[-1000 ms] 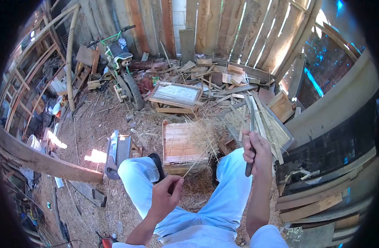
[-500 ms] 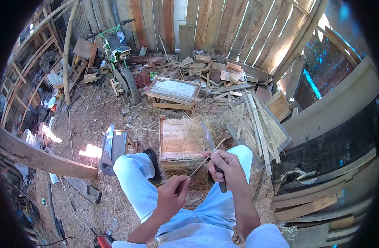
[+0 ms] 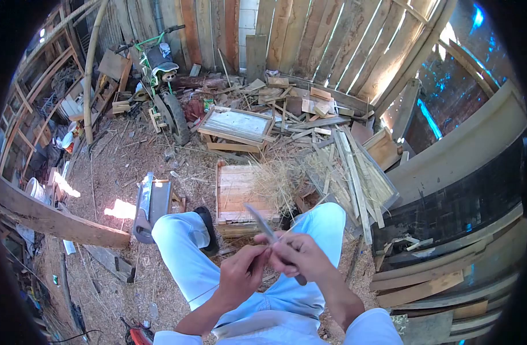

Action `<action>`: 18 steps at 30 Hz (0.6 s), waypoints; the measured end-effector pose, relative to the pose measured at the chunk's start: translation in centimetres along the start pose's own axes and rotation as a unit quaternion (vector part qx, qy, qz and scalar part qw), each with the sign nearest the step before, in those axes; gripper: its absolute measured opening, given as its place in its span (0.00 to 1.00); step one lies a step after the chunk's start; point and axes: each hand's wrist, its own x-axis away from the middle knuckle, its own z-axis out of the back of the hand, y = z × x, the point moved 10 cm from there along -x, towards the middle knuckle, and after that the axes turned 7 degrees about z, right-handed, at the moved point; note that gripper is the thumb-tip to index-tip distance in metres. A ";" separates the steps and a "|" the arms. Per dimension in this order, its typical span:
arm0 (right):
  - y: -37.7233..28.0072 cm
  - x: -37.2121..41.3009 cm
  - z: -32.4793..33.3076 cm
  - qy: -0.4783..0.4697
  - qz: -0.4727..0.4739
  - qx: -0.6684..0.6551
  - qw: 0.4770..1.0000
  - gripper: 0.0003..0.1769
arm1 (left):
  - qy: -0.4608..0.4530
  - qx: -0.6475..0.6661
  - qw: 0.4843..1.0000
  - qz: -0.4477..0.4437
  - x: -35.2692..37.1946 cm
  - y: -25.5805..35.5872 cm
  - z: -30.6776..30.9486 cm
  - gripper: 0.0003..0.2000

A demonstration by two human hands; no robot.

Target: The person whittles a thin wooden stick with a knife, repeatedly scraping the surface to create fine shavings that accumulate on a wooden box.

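My right hand (image 3: pixel 301 256) is closed around the dark handle of a knife (image 3: pixel 259 218), whose blade points up and to the left. Close beside it, my left hand (image 3: pixel 243 273) pinches a thin strip of wood (image 3: pixel 204 294). One end of the strip shows below the left wrist, over my thigh; its middle is hidden by the hands. The two hands are nearly touching above my lap. Beyond them, between my feet, stands a slatted wooden crate (image 3: pixel 234 190) with a heap of fine shavings (image 3: pixel 278 184) at its right side.
A handsaw (image 3: pixel 144 201) rests on a low bench (image 3: pixel 158 201) by my left foot. Scrap wood (image 3: pixel 309 109) and long slats (image 3: pixel 355 178) lie ahead and right. A small motorbike (image 3: pixel 168 98) stands at the back left. A large beam (image 3: pixel 56 218) crosses on the left.
My right hand has drawn down and left, toward my left hand, and the knife blade now leans further left. The left hand keeps its pinch on the strip.
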 end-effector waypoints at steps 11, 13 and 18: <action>-2.0 0.6 0.5 0.028 0.023 0.043 0.998 0.15 | 0.012 0.010 0.998 -0.063 0.1 2.0 0.1 0.07; -2.4 0.7 0.9 0.040 0.031 0.039 0.998 0.14 | 0.004 0.004 0.999 -0.051 0.1 2.2 0.0 0.07; -2.5 0.8 1.4 0.044 0.022 0.056 0.997 0.14 | -0.023 -0.018 0.999 -0.029 0.0 2.0 -0.4 0.07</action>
